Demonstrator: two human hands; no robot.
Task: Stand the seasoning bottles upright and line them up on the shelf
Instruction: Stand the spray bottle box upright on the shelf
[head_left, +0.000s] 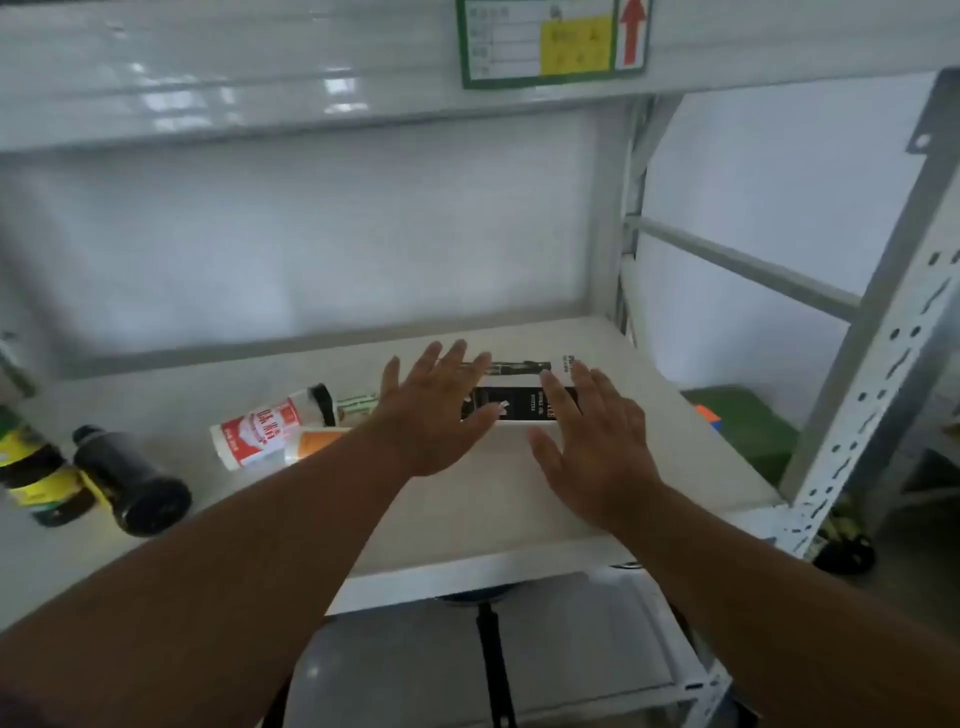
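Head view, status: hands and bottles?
Left hand, right hand open above black-and-white flat box. Red-and-white bottle, black-capped dark bottle lying flat. Nothing upright yet.

Single head-worn wide-angle view, looked forward and down from close above the shelf (519, 499), faced the back wall (311, 234), both forearms entered from the bottom edge.

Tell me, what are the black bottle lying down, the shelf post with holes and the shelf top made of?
The black bottle looks like smooth dark plastic, perhaps glass: it shines a little. The shelf post seems to be painted metal: thin, stiff, with punched holes. The shelf top looks like a smooth pale board, possibly laminate or coated metal; I cannot tell which.
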